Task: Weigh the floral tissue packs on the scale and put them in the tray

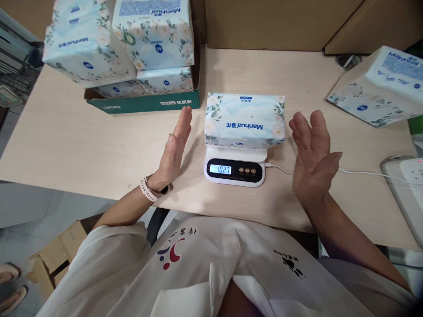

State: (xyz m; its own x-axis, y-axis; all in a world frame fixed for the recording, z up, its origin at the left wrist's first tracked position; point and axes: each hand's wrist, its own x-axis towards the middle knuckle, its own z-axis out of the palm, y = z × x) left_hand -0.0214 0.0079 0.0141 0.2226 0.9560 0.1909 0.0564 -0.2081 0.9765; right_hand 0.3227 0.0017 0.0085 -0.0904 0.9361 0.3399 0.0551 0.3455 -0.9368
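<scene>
A pack of tissues (244,119), pale blue with a flower print, lies flat on top of a white digital scale (235,178). The scale's lit display reads about 102.7. To the left of the pack, my left hand (175,149) is held up with fingers straight and close together, touching nothing. On the other side my right hand (312,158) is raised in the same way, palm turned toward the pack and thumb out. A gap shows between each hand and the pack. A pinkish watch band (148,190) circles my left wrist.
At the back left, a green box (145,104) holds several stacked tissue packs (155,39). Another tissue pack (380,88) stands at the right. A white cable (360,173) runs from the scale to a power strip (413,169). Cardboard boxes (264,24) line the table's back.
</scene>
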